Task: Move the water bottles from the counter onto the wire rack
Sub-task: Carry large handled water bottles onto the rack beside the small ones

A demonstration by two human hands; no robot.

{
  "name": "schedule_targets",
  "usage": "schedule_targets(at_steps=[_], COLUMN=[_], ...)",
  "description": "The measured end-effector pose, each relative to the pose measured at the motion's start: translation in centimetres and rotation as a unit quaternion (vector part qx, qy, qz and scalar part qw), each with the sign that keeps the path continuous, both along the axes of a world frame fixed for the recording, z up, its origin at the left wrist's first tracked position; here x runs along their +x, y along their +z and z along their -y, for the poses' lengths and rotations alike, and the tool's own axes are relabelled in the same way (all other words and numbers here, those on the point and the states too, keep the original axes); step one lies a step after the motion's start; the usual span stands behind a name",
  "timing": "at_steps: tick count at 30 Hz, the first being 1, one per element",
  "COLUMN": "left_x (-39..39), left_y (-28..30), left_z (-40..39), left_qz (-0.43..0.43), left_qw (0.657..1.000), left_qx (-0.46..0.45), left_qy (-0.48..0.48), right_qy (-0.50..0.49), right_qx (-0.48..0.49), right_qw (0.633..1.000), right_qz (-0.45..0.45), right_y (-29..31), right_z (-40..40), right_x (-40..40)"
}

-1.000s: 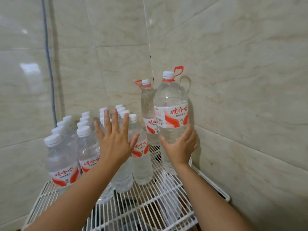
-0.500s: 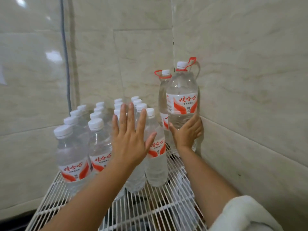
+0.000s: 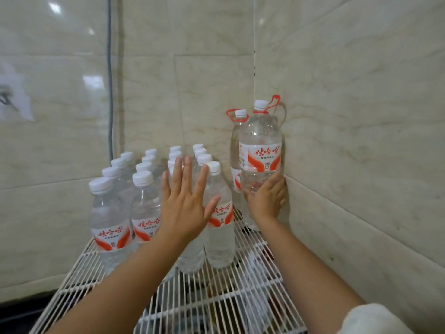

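Note:
A white wire rack [image 3: 216, 300] stands in a tiled corner. Several small water bottles [image 3: 110, 220] with white caps and red labels stand in rows on its left and back. Two large bottles with red carry handles stand at the back right, the nearer one [image 3: 261, 150] in front of the other [image 3: 237, 141]. My right hand [image 3: 266, 198] is wrapped around the lower body of the nearer large bottle. My left hand [image 3: 185, 201] is flat with fingers spread against the front small bottles, holding nothing.
Tiled walls [image 3: 361, 116] close in behind and to the right of the rack. A grey cable [image 3: 110, 80] runs down the wall at the left. Bare rack wire lies in front of the bottles. Dark items show under the rack.
The large bottle in my right hand has shifted back toward the corner, closer to the other large bottle. The view has drawn back. My left hand stays flat against the small bottles.

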State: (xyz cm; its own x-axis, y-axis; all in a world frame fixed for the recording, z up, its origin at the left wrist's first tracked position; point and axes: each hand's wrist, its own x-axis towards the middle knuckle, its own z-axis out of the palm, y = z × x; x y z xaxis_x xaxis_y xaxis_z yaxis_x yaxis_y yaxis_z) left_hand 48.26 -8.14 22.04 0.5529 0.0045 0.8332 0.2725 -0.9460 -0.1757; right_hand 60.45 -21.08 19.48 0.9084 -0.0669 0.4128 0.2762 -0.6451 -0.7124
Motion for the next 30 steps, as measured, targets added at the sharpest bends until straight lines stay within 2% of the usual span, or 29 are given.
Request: schedule_targets(at_steps=[3,6,9,13,16,20,24,26,30], left_x=[-2.2,-5.9,-10.8,-18.1,-24.7,-35.2,-46.3,-50.6,-59.8], left_y=[-0.4,-1.0,-2.0,-3.6,-5.2,-7.5,-9.5,-10.8,-13.2], left_z=[0.0,-0.3,-0.7,-2.5,-4.6,-7.4,-10.1,-11.3,-14.3], left_qz=[-0.019,-0.056,-0.146,-0.188,-0.213,-0.191,-0.232,-0.251,-0.227], left_qw=[0.999,0.994,0.968,0.935,0.911,0.905,0.868,0.843,0.805], left_qx=[-0.030,-0.089,-0.181,-0.248,-0.268,-0.267,-0.268,-0.313,-0.338], left_qy=[0.008,0.039,0.098,0.168,0.230,0.272,0.348,0.357,0.431], right_qy=[0.019,0.043,0.084,0.179,0.277,0.366,0.413,0.445,0.487], right_qx=[-0.028,-0.054,-0.054,-0.113,-0.171,-0.231,-0.261,-0.299,-0.324], right_qw=[0.999,0.994,0.983,0.948,0.924,0.887,0.858,0.833,0.803], right_qz=[0.013,0.085,0.151,0.238,0.201,0.164,0.159,0.137,0.115], right_y=[0.8,1.7,1.7,-0.1,-1.7,-3.9,-5.3,-6.8,-8.7], right_z=[1.6,2.8,2.5,-0.9,-4.9,-11.2,-17.2,-19.7,-24.8], right_x=[-2.0,-4.8,-9.3,-17.0,-23.6,-33.2,-43.4,-47.0,-54.5])
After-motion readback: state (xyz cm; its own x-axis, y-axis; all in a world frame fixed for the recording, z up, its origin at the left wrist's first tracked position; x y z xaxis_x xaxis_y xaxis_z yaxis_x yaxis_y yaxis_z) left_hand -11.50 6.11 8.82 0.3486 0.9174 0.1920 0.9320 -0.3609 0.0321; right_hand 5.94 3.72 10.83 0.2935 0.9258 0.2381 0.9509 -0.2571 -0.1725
